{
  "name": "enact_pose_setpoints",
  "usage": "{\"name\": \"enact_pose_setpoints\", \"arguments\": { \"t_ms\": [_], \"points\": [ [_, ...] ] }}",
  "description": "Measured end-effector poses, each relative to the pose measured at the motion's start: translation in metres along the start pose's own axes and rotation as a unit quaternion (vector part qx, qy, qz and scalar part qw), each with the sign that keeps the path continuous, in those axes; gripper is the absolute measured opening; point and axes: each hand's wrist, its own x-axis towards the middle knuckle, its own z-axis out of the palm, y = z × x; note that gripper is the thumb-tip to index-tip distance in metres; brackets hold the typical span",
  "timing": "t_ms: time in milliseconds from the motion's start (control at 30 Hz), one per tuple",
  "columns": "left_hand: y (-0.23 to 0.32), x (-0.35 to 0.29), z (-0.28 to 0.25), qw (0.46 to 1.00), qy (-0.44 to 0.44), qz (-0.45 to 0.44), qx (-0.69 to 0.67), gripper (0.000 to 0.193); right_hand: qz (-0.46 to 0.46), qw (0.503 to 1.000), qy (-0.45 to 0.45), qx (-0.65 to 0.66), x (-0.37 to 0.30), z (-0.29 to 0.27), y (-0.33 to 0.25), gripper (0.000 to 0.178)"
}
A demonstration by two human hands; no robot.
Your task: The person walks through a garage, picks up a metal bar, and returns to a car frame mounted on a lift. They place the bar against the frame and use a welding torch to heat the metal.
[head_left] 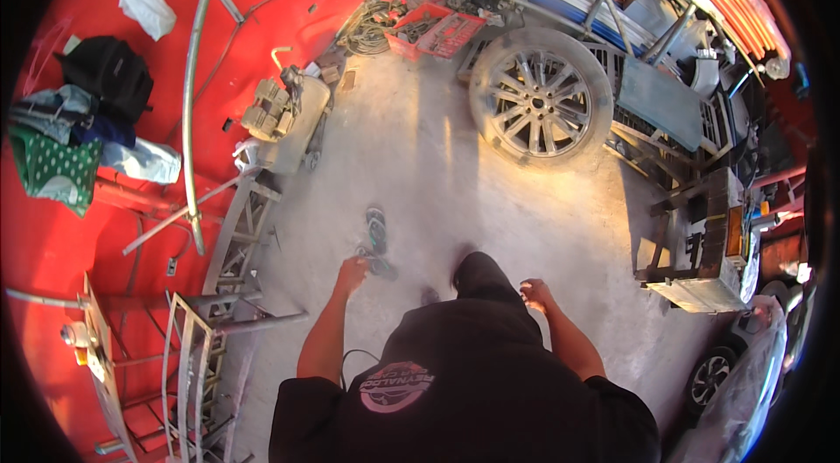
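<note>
My left hand [353, 275] hangs low in front of me, its fingers curled. What it holds, if anything, I cannot make out. Just past it on the concrete floor lie a dark flip-flop [376, 228] and a second dark, greenish flip-flop-like shape [382, 268], partly overlapped by the hand in the picture. My right hand [536, 295] is at my right side with its fingers bent inward. A small pale spot shows at its fingertips, too small to name. A thin black cable [346, 361] loops beside my left forearm. My dark-trousered knee [483, 275] is forward between the hands.
Ahead on the right a large spoked wheel [541, 102] leans against stacked metal parts. A red crate [435, 31] sits far ahead. On the left are a compressor-like machine [284, 113] and metal frames [197, 332]. A battered box-shaped unit [700, 253] and a car wheel [713, 378] are right.
</note>
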Motion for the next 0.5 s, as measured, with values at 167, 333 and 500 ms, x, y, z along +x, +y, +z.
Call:
{"name": "enact_pose_setpoints", "arguments": {
  "t_ms": [167,333,500],
  "points": [
    [0.164,0.146,-0.037,0.991,0.115,0.072,-0.012,0.023,0.064,0.996,-0.023,-0.063,0.129,-0.047,-0.087,0.028],
    [0.115,0.290,-0.005,0.988,-0.018,0.059,0.143,0.029,0.074,0.980,-0.106,-0.149,0.335,-0.112,-0.129,0.035],
    [0.281,0.321,0.011,0.986,0.028,0.077,0.148,0.030,-0.031,0.997,0.064,-0.029,0.473,-0.258,-0.318,0.038]
  ]
}}
